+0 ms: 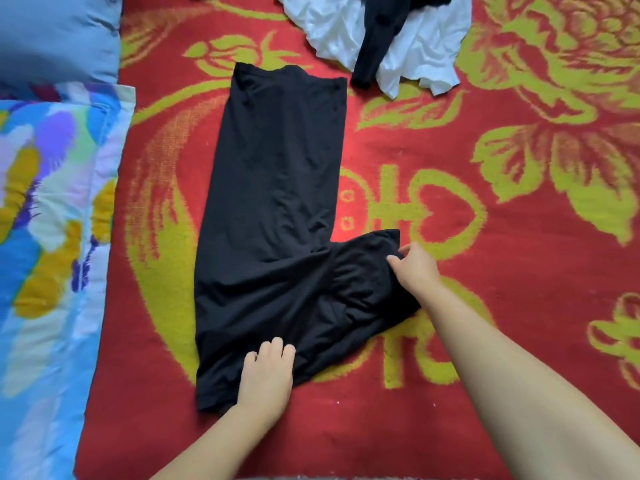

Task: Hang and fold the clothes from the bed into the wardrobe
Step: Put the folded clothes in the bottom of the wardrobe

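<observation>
Your left hand (266, 374) lies flat, fingers together, pressing down on the near end of the black garment (273, 216), which is spread lengthwise away from you on the red and yellow patterned blanket (519, 237). Your right hand (417, 268) pinches the edge of the part that sticks out to the right, thumb and fingers closed on the cloth. No label, brand or writing can be read on the garment; a white garment (332, 29) with another black piece (379, 32) across it lies well beyond.
</observation>
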Tool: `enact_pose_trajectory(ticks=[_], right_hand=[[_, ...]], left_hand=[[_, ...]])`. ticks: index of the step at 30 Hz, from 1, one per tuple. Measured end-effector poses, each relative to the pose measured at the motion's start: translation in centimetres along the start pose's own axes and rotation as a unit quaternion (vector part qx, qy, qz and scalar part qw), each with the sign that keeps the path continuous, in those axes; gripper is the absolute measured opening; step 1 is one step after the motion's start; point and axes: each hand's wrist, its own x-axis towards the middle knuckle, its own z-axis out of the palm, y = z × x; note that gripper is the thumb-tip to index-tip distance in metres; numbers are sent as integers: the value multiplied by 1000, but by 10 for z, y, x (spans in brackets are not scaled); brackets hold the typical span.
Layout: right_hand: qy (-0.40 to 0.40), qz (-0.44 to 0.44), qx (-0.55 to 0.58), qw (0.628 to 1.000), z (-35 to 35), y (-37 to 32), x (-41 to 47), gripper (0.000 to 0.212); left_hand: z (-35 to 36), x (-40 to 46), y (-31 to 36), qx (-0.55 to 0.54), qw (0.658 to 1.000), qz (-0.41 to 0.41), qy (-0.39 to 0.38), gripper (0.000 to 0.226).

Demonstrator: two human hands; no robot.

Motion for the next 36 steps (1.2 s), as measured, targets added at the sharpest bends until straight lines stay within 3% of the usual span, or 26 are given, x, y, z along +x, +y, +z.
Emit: enact_pose_trajectory(ticks=[2, 6, 9, 12, 14, 18, 21, 24, 27, 29, 31, 33, 36], right_hand=[[41, -8, 41, 998, -5, -5, 1, 16], [153, -120, 74, 978, -23, -6, -21, 13], [179, -164, 107, 964, -28, 5, -41, 3], [136, -141, 41, 980, -20, 19, -40, 9], [94, -105, 1, 990, -13, 23, -35, 18], [52, -38, 8, 998, 3, 11, -43, 47], [57, 18, 10, 998, 11, 8, -51, 58], [29, 81, 36, 996, 2, 8, -48, 52], [81, -14, 15, 996, -12, 5, -48, 14], [157, -132, 0, 979, -21, 3, -48, 8], [228, -232, 0, 946, -30, 1, -45, 5], [230, -238, -24, 943, -29, 7, -36, 16], [65, -50, 8, 997, -17, 20, -27, 65]], left_hand=[[-2, 5, -11, 3, 999, 41, 19, 45], [-5, -14, -33, -33, 975, 211, 52, 19], [4, -40, -49, -30, 962, 271, 10, 9], [3, -43, -54, -44, 969, 241, -36, 13], [-7, -29, -51, -79, 974, 198, -80, 28], [-22, 5, -28, -110, 978, 177, 19, 28], [-34, 26, -12, -81, 982, 154, 78, 44], [-39, 44, -7, -35, 992, 114, 49, 57], [-43, 54, -8, -6, 994, 101, -38, 62], [-46, 60, -12, 9, 993, 75, -87, 66], [-41, 59, -14, 18, 995, 60, -84, 70], [-36, 57, -13, 38, 995, 80, -41, 72], [-27, 48, 3, 45, 984, 170, -24, 72]])
